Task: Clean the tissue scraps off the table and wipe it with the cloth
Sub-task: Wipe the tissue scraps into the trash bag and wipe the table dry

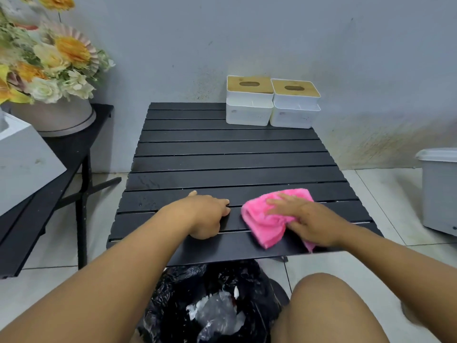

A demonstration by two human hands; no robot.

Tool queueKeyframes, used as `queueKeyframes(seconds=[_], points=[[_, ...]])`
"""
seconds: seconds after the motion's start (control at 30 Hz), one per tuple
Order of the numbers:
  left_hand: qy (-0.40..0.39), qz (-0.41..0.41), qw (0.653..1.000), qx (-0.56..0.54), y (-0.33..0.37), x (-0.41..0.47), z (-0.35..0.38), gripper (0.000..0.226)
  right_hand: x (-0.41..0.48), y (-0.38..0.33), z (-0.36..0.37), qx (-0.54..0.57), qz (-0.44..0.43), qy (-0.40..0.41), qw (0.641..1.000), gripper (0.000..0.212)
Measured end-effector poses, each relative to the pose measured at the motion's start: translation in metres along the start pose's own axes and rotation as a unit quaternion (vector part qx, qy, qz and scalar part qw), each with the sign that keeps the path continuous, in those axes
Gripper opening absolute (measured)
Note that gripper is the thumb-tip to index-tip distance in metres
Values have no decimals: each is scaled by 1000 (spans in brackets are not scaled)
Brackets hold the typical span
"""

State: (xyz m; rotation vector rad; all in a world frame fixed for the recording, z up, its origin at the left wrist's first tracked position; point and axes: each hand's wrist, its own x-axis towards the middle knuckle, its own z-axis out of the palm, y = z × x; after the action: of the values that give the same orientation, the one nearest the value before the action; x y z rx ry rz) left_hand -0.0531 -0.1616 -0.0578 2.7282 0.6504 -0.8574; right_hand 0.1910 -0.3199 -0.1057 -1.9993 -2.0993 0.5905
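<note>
A black slatted table (230, 149) stands in front of me against the wall. My right hand (304, 216) lies flat with straight fingers on a crumpled pink cloth (264, 224) near the table's front right edge. My left hand (210, 214) rests on the slats just left of the cloth, fingers loosely curled and holding nothing. Below the front edge, between my knees, a bin with a black bag (217, 303) holds white tissue scraps (217, 310). I see no scraps on the tabletop.
Two white tissue boxes with wooden lids (272, 102) sit at the table's back right. A black side table (61, 169) on the left carries a flower pot (49, 70) and a white box (22, 159). A grey bin (440, 189) stands on the floor at right.
</note>
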Motion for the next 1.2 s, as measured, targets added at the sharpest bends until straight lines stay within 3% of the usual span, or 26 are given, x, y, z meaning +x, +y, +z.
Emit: queueKeyframes(seconds=[0.07, 0.17, 0.27, 0.37, 0.47, 0.57, 0.63, 0.7, 0.83, 0.9, 1.03, 1.2], points=[[0, 2, 1000, -11, 2, -1, 2, 61, 12, 29, -10, 11, 90, 63, 994, 59], [-4, -5, 1000, -15, 2, -2, 1, 58, 40, 56, -17, 21, 233, 172, 957, 54], [-18, -24, 1000, -8, -2, -1, -5, 59, 78, 46, -13, 31, 324, 206, 923, 52], [-42, -30, 999, -17, -6, -1, -11, 63, 109, 13, -3, 26, 254, 201, 946, 52], [-46, -26, 998, -27, -8, -2, -11, 64, 112, -21, 14, 43, 121, 141, 982, 55], [-38, -16, 999, -35, -10, -3, -9, 64, 88, -21, 21, 33, 5, 84, 996, 57], [-43, -19, 998, -29, -9, -5, -8, 67, 72, -4, 10, 21, 14, 87, 996, 59], [-45, -27, 998, -31, -8, -7, -7, 69, 61, 20, -2, 22, 88, 143, 986, 56], [-47, -29, 998, -39, -5, -9, -7, 70, 60, 56, -19, 0, 326, 233, 916, 48], [-44, -29, 998, -39, -6, -8, -8, 68, 82, 53, -21, 12, 386, 241, 890, 39], [-39, -22, 998, -34, -8, -4, -11, 60, 138, 18, -15, 7, 360, 220, 907, 36], [-43, -19, 999, -25, -9, 0, -11, 59, 187, -51, 14, -11, 140, 150, 979, 48]])
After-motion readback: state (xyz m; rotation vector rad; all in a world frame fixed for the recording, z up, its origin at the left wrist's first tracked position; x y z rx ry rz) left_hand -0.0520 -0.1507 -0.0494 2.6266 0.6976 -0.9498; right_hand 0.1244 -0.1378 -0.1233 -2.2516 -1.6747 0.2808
